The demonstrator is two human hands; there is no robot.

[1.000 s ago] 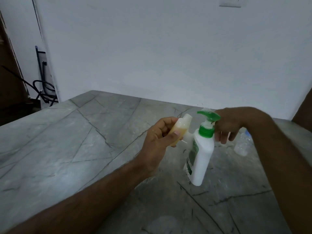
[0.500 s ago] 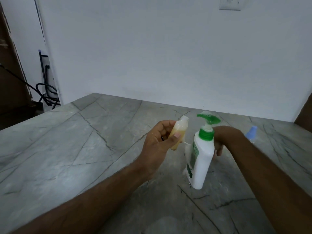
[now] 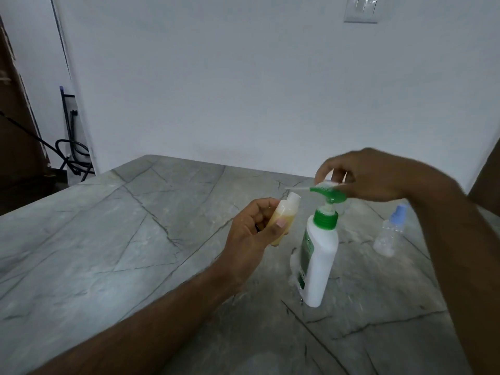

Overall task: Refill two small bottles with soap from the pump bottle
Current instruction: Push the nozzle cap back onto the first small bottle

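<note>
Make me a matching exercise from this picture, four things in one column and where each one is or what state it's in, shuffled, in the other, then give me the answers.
Column one:
1. small clear bottle of yellow soap
2. tall white pump bottle with a green pump head
3. small clear bottle with a pale blue cap
4. right hand

Column two:
A. stands alone on the grey marble table, at the right
B. gripped in the left hand, uncapped
C. over the green pump head
D. stands upright on the table, between the two arms

Pairs: 1-B, 2-D, 3-A, 4-C
</note>
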